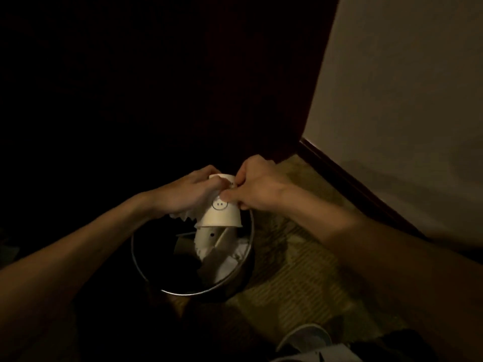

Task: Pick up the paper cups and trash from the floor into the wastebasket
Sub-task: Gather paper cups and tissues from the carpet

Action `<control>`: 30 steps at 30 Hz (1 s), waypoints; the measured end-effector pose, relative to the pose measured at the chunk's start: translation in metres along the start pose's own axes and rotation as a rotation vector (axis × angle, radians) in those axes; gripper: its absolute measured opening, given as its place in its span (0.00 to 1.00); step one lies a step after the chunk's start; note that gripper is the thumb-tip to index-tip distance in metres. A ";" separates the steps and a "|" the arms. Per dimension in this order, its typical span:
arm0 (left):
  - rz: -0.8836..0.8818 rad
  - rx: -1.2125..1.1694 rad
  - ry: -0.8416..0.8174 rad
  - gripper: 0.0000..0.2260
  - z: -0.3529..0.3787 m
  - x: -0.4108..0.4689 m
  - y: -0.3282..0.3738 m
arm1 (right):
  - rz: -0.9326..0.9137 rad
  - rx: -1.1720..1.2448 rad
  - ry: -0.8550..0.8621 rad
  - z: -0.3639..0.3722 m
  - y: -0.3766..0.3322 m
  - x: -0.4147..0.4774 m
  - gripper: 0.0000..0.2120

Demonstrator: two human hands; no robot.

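Left hand (pixel 192 190) is clutching a torn white paper scrap (pixel 183 216) and the upside-down white paper cup (pixel 220 214). Right hand (pixel 257 186) is pinching the cup's side. Cup is hanging mouth-down, axis vertical, over the far edge of the round metal-rimmed wastebasket (pixel 183 292), so releasing should drop it in.

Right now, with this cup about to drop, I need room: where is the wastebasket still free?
Free: the wastebasket's dark left half, between rim and paper pile, though dim. Crowded: the right half, under the held cup, with paper and a binned cup. Bare carpet runs right of it.
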State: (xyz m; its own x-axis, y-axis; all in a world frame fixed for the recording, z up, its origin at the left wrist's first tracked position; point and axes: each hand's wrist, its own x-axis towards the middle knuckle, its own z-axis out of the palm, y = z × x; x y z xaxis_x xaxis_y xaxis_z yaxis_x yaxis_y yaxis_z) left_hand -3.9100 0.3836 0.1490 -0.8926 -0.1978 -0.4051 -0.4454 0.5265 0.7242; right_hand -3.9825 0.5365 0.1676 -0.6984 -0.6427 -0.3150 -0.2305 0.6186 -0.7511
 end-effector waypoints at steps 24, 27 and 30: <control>0.397 0.323 0.127 0.14 0.008 -0.023 0.075 | -0.160 -0.253 0.104 -0.075 0.042 -0.082 0.06; 0.618 0.290 0.080 0.17 0.045 -0.038 0.150 | -0.077 -0.284 0.257 -0.132 0.061 -0.150 0.11; 0.858 0.309 0.000 0.21 0.104 -0.054 0.224 | 0.013 -0.337 0.434 -0.178 0.084 -0.225 0.13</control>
State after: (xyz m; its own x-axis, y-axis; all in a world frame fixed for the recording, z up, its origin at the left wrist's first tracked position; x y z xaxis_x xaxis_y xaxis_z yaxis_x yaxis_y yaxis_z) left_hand -3.9547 0.5982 0.2750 -0.9088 0.3639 0.2042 0.4104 0.6910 0.5951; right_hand -3.9651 0.8136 0.2788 -0.9017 -0.4323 -0.0013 -0.3740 0.7816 -0.4991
